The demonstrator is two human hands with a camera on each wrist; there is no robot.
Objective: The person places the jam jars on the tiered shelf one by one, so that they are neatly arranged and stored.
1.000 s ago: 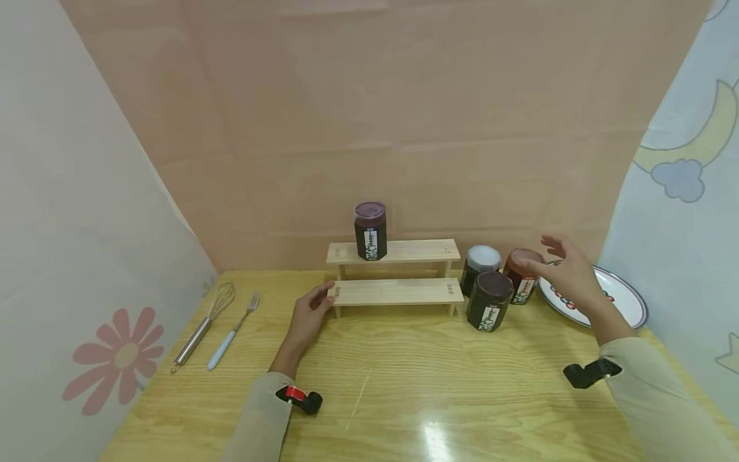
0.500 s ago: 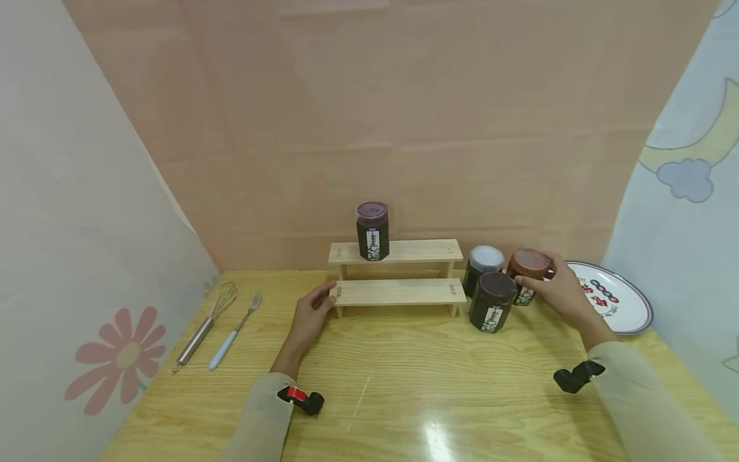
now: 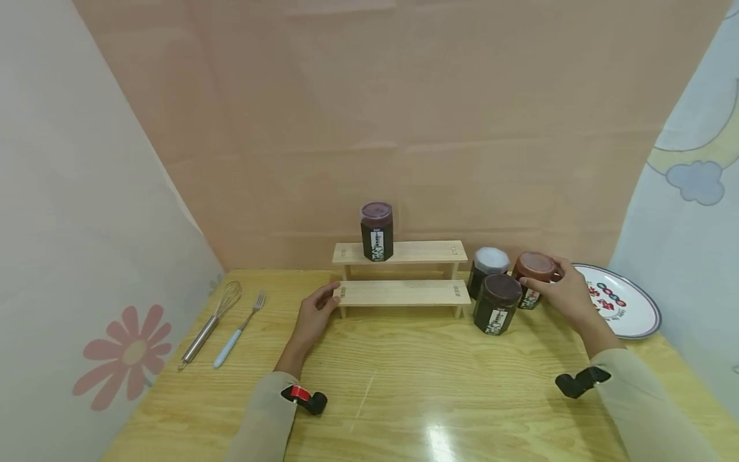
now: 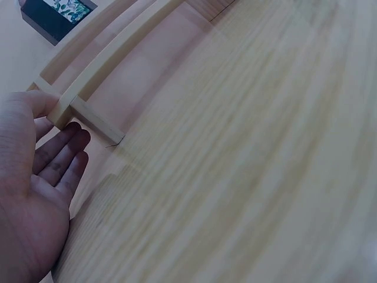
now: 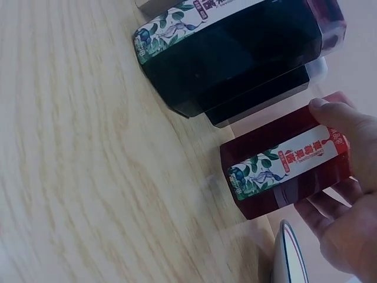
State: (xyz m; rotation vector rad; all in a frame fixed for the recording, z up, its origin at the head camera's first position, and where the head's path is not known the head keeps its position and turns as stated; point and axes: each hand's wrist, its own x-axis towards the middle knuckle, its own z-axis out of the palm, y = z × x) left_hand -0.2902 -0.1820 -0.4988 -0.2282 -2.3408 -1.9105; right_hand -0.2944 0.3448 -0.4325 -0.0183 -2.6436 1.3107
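A two-step wooden shelf (image 3: 401,293) stands on the table. My left hand (image 3: 312,316) pinches the left end of its lower step; in the left wrist view the other fingers (image 4: 58,154) lie below the board. With my right hand (image 3: 566,296) I grip a red jar (image 3: 534,265) around its upper part, thumb on the near side and fingers behind. In the right wrist view the red jar (image 5: 294,163) shows a white label with leaves. Left of it stand a dark jar (image 3: 498,301) and a white-topped jar (image 3: 491,259). Another dark jar (image 3: 377,232) sits on the upper step.
A white oval plate (image 3: 637,311) with red print lies right of the red jar, partly behind my right hand. At the left of the table (image 3: 416,378) lie a whisk (image 3: 204,330) and a blue-handled fork (image 3: 238,333). A cloth-covered wall (image 3: 300,128) rises behind.
My right hand has come down and left from above the plate and taken hold of the red jar. The left hand stays at the shelf's end; the head view has shifted slightly.
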